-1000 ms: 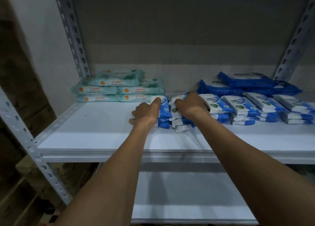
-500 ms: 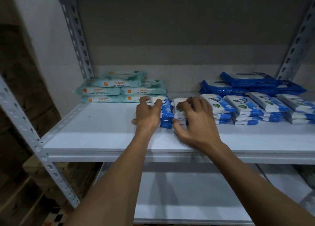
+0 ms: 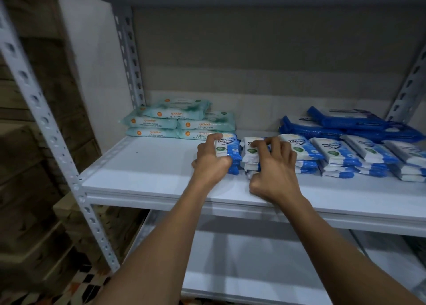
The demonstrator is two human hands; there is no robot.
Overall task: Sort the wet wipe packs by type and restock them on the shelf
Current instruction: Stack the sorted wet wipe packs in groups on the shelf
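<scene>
Your left hand [image 3: 213,159] grips the leftmost white-and-blue stack [image 3: 228,153], fingers curled over its top pack; your right hand [image 3: 273,166] has its fingers curled round the next stack [image 3: 250,156]. Both stacks sit mid-shelf [image 3: 143,168], between the teal packs [image 3: 177,122] and the dark-blue packs [image 3: 345,125].

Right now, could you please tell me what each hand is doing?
Left hand: grips the leftmost stack of white-and-blue antibacterial wipe packs.
Right hand: fingers curled over the second stack, gripping it.
</scene>
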